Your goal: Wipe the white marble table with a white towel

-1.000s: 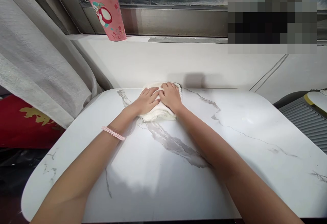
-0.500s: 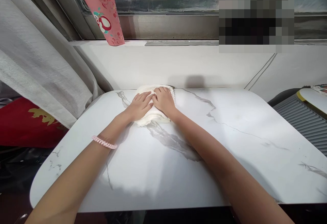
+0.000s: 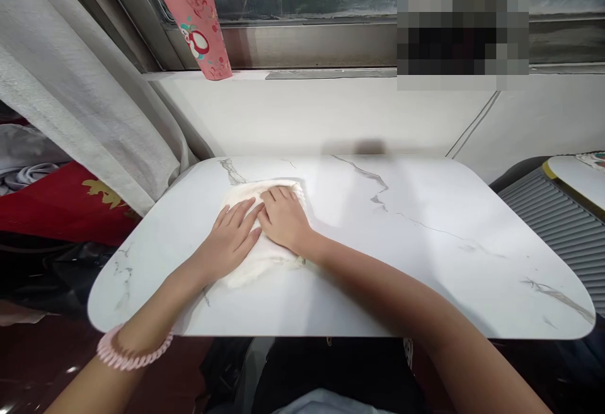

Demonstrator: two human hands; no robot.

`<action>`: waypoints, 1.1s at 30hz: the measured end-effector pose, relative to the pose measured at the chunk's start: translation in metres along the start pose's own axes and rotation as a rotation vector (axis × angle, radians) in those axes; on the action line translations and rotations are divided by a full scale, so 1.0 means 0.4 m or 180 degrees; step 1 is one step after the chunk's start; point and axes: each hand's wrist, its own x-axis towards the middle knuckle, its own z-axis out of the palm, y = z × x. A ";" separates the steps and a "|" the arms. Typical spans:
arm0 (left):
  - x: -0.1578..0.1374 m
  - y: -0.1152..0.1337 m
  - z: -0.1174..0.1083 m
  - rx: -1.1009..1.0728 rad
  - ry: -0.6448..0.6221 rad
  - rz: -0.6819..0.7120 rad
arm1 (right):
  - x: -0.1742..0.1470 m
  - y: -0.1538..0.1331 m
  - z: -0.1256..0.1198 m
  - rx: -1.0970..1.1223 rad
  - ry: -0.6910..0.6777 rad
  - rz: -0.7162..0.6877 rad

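Note:
A cream-white cloth [image 3: 265, 261] lies spread on the white marble-patterned table [image 3: 378, 288], left of its middle. My left hand [image 3: 230, 239] rests flat on the cloth's left part, fingers stretched and apart. Beside it, my right hand [image 3: 286, 220] presses palm-down on the upper right part of the cloth, its fingers laid out over the fabric. The two hands touch or nearly touch where the left fingertips meet the right thumb. A pink coiled band [image 3: 135, 357] circles my left forearm.
A pink paper cup [image 3: 203, 29] with a straw stands on the window sill behind the table. A grey curtain [image 3: 94, 80] hangs at left, above a red cloth item [image 3: 57, 209]. A ribbed grey case [image 3: 553, 218] is at right.
Both hands and the cloth under them have come down the table towards me and slightly left. The view has shifted, so the table's near edge and my lap now show.

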 end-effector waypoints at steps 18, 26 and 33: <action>-0.271 -0.081 -0.033 -0.0216 -0.0134 -0.0390 | -0.082 -0.203 0.046 0.1102 -0.0117 -0.0089; -0.282 -0.207 -0.054 -0.0520 -0.0127 -0.0385 | -0.017 -0.260 0.082 0.1217 -0.0387 0.0055; -0.233 -0.354 -0.076 -0.0525 -0.0169 -0.0234 | 0.109 -0.291 0.157 0.1447 -0.0372 0.0375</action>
